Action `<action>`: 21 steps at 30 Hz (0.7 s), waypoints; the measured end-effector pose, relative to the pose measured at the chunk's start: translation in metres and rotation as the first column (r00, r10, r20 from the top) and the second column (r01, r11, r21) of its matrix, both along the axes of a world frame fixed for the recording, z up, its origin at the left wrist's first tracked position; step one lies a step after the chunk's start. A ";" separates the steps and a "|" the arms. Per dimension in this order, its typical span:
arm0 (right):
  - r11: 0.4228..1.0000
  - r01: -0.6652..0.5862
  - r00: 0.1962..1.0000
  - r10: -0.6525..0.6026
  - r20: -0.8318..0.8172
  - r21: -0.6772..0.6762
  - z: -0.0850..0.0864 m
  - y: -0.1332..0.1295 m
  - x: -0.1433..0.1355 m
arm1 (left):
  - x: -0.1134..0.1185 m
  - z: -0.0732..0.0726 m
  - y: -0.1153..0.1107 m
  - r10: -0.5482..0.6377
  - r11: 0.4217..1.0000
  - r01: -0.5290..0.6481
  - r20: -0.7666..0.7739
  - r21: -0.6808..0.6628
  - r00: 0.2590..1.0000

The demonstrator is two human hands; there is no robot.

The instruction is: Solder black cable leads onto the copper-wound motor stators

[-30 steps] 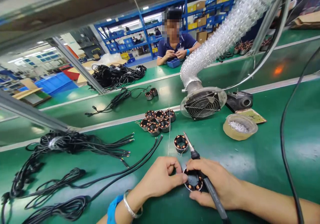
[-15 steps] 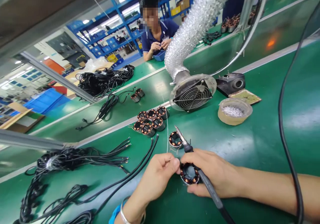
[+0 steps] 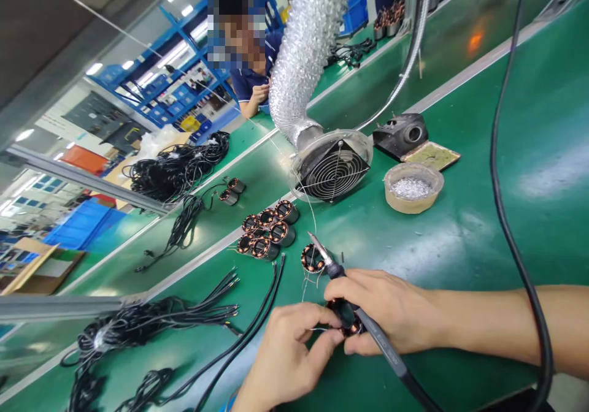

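My right hand [image 3: 391, 308] is closed around a soldering iron [image 3: 381, 344], its metal tip pointing up and left. The same hand also steadies a small motor stator [image 3: 343, 314] with copper windings, partly hidden by my fingers. Thumb and forefinger of my left hand [image 3: 299, 350] pinch the stator's left rim. A thin pale wire shows between those fingers; where it ends is hidden. Just beyond the iron's tip, a second stator [image 3: 313, 259] stands on the green bench with thin leads sticking out.
Several stators [image 3: 264, 231] stand grouped at back left. Black cables [image 3: 184, 311] spread over the left side. A fan-fronted fume extractor [image 3: 334, 170] with a foil duct stands behind, beside a bowl of silvery bits [image 3: 411, 188] and an iron stand [image 3: 402, 136]. A co-worker [image 3: 251, 87] sits opposite.
My left thumb and forefinger have moved from beside the stator onto its rim. The stator has tilted in my hands. The camera view has shifted, and the iron stays in my right hand.
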State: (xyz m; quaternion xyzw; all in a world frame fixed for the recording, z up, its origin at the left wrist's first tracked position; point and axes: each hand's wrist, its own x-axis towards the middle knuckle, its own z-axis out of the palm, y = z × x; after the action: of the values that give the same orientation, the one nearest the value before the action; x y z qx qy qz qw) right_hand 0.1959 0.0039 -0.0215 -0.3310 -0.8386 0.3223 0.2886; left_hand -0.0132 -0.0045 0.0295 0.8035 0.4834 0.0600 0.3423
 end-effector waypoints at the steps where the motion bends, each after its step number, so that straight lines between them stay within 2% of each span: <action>1: 1.000 0.006 1.000 -0.006 0.006 0.001 0.000 0.000 0.001 | -0.004 -0.001 0.000 0.003 0.999 -0.004 0.006 0.037 1.000; 5: 1.000 0.013 1.000 -0.013 0.013 0.013 0.002 0.000 0.002 | -0.015 -0.004 -0.003 0.082 0.984 -0.074 -0.043 0.160 0.996; 10: 1.000 0.010 1.000 -0.010 0.022 0.013 0.001 -0.001 0.001 | -0.006 -0.007 -0.008 0.185 0.970 -0.177 -0.039 0.164 0.982; 12: 1.000 0.009 1.000 -0.010 0.010 0.016 0.001 -0.001 0.001 | -0.004 -0.008 -0.007 0.276 0.959 -0.278 0.029 0.054 0.961; 15: 1.000 0.004 1.000 -0.003 -0.010 0.021 0.001 -0.001 0.002 | -0.006 -0.007 -0.003 0.413 0.895 -0.368 0.154 -0.254 0.898; 18: 1.000 -0.005 1.000 0.005 -0.016 -0.010 0.002 0.000 0.003 | -0.009 -0.006 0.000 0.447 0.819 -0.274 0.262 -0.504 0.855; 21: 0.999 -0.031 0.999 0.031 -0.022 -0.041 0.003 0.000 0.003 | -0.010 -0.006 0.001 0.436 0.755 -0.156 0.309 -0.637 0.845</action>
State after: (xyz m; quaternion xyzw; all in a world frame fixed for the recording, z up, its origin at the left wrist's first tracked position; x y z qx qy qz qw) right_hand 0.1990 0.0038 -0.0186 -0.3205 -0.8337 0.3476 0.2854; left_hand -0.0234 -0.0034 0.0230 0.5321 0.5116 0.1416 0.6596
